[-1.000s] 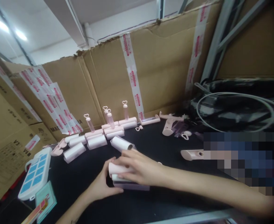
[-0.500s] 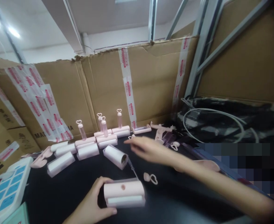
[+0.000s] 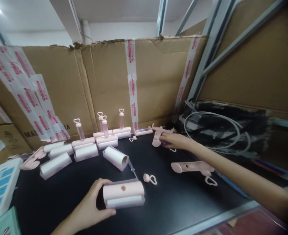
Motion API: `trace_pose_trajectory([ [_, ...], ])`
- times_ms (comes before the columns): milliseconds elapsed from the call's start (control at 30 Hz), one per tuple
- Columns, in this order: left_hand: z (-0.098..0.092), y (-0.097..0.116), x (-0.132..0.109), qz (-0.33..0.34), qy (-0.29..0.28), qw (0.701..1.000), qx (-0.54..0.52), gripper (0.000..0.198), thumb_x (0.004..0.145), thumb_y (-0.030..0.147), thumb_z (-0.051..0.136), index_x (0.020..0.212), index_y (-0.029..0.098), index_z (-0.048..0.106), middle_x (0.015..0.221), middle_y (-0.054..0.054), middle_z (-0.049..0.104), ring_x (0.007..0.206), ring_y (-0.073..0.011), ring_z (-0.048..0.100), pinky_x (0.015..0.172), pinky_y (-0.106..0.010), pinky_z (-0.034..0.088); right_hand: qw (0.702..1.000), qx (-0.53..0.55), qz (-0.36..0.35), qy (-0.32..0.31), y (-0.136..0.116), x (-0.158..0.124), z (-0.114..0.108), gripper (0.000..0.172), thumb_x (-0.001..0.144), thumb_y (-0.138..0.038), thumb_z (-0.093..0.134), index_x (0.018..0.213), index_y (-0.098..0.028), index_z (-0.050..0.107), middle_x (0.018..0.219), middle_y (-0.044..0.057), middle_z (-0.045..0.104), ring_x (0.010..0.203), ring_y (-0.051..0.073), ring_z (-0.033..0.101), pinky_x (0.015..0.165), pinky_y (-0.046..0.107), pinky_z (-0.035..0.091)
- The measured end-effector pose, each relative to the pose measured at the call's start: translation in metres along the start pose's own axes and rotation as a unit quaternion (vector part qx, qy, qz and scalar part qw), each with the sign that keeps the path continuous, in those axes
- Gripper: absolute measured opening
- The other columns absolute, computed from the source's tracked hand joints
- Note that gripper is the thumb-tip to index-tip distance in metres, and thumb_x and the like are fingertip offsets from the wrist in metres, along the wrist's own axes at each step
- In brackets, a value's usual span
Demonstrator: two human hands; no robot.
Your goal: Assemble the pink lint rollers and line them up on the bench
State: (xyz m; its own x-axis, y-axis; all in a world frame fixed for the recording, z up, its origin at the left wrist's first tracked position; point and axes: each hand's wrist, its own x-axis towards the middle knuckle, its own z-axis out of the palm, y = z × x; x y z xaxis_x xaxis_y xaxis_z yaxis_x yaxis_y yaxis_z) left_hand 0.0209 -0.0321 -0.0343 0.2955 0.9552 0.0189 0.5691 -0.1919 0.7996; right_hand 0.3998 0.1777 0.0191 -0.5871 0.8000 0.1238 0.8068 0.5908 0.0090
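Pink roller unit (image 3: 123, 195) lies flat on the black table (image 3: 48, 195), close to the front edge, with its white roll towards you and the hole in its pink cover facing up. Your left hand (image 3: 90, 207) clasps the unit's left end: thumb over the top, fingers curled round the near side, wrist low on the table. This grip most likely pins the unit so that it cannot roll or slide.

Your right hand (image 3: 175, 141) reaches well behind and to the right of the unit, arm almost straight, palm down. It rests on a cluster of pink handle parts (image 3: 157, 136) at the foot of the cardboard wall (image 3: 104, 75). The fingers lie forward over the parts; you cannot tell whether they close on one.

Measured from the unit:
- A heart-shaped cap (image 3: 150, 178) lies just behind its right end.
- A white roll in a clear sleeve (image 3: 116, 158) lies behind it.
- A loose pink cover (image 3: 189, 167) lies to its right, apart.
- Finished rollers with heart handles (image 3: 104, 134) stand far behind it, lined up along the wall, apparently set clear of the hands.
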Motion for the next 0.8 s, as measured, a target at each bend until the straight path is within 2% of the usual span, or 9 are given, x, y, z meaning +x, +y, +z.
trace_pose_trajectory([
  [100,-0.001,-0.003,0.001,0.009,-0.008,1.000,0.000,0.057,0.065,0.020,0.069,0.117,0.022,0.047,0.119,-0.007,0.052,0.112,-0.0231,0.048,0.100,-0.037,0.034,1.000,0.008,-0.013,0.009,-0.004,-0.002,-0.004,0.020,0.080,-0.016,0.051,0.093,-0.015,0.067,0.102,0.016,0.066,0.088,0.028,0.062,0.075,0.036,0.044],
  [200,-0.002,-0.006,0.001,0.022,-0.003,1.000,0.000,0.059,0.063,0.021,0.072,0.117,0.023,0.047,0.116,-0.007,0.052,0.110,-0.0228,0.049,0.099,-0.037,0.035,0.994,0.086,0.010,0.072,-0.014,-0.006,-0.019,0.023,0.085,-0.026,0.048,0.096,-0.015,0.064,0.100,0.015,0.065,0.090,0.028,0.061,0.080,0.037,0.041],
  [333,-0.003,-0.009,0.002,0.036,0.007,0.999,0.004,0.061,0.061,0.023,0.074,0.116,0.022,0.047,0.113,-0.006,0.052,0.107,-0.0232,0.050,0.097,-0.037,0.036,0.972,0.196,0.022,0.131,-0.063,-0.011,-0.043,0.039,0.093,-0.036,0.031,0.119,-0.015,0.050,0.107,0.014,0.062,0.097,0.025,0.058,0.081,0.032,0.041],
  [400,-0.003,-0.009,0.001,0.046,0.010,0.999,0.006,0.060,0.061,0.024,0.074,0.115,0.021,0.047,0.112,-0.006,0.053,0.107,-0.0231,0.050,0.096,-0.037,0.037,0.960,0.261,-0.028,0.094,-0.102,-0.013,-0.054,0.041,0.093,-0.039,0.031,0.125,-0.019,0.046,0.095,0.008,0.065,0.091,0.022,0.059,0.076,0.030,0.044],
  [467,-0.003,-0.009,0.001,0.053,0.011,0.998,0.009,0.059,0.062,0.025,0.074,0.114,0.020,0.047,0.112,-0.007,0.053,0.107,-0.0226,0.050,0.095,-0.036,0.037,0.956,0.270,-0.118,-0.005,-0.143,-0.012,-0.064,0.044,0.089,-0.046,0.043,0.123,-0.020,0.050,0.090,0.006,0.064,0.079,0.019,0.060,0.069,0.028,0.045],
  [500,-0.003,-0.009,0.000,0.056,0.012,0.998,0.010,0.058,0.063,0.026,0.073,0.114,0.020,0.047,0.112,-0.007,0.053,0.106,-0.0224,0.050,0.095,-0.035,0.038,0.954,0.253,-0.149,-0.051,-0.162,-0.011,-0.069,0.044,0.084,-0.048,0.051,0.118,-0.020,0.054,0.089,0.005,0.064,0.076,0.018,0.060,0.066,0.027,0.045],
  [600,-0.004,-0.010,0.000,0.064,0.016,0.998,0.012,0.056,0.064,0.028,0.073,0.113,0.018,0.048,0.111,-0.007,0.053,0.105,-0.0221,0.051,0.094,-0.035,0.038,0.951,0.140,-0.226,-0.159,-0.204,-0.006,-0.076,0.027,0.078,-0.040,0.063,0.097,-0.021,0.064,0.083,0.003,0.066,0.069,0.016,0.061,0.057,0.023,0.040],
  [667,-0.004,-0.011,0.000,0.074,0.019,0.997,0.013,0.056,0.064,0.028,0.073,0.113,0.018,0.048,0.111,-0.007,0.054,0.104,-0.0221,0.051,0.093,-0.035,0.039,0.943,0.040,-0.269,-0.189,-0.222,-0.002,-0.077,0.016,0.079,-0.033,0.063,0.088,-0.020,0.065,0.075,0.002,0.066,0.066,0.017,0.062,0.054,0.023,0.035],
  [800,-0.004,-0.013,0.000,0.088,0.026,0.996,0.017,0.055,0.063,0.030,0.073,0.110,0.018,0.048,0.109,-0.007,0.055,0.102,-0.0223,0.051,0.091,-0.036,0.041,0.927,-0.110,-0.309,-0.181,-0.247,0.006,-0.080,0.008,0.074,-0.023,0.065,0.079,-0.017,0.067,0.071,0.006,0.068,0.060,0.019,0.064,0.049,0.026,0.031],
])
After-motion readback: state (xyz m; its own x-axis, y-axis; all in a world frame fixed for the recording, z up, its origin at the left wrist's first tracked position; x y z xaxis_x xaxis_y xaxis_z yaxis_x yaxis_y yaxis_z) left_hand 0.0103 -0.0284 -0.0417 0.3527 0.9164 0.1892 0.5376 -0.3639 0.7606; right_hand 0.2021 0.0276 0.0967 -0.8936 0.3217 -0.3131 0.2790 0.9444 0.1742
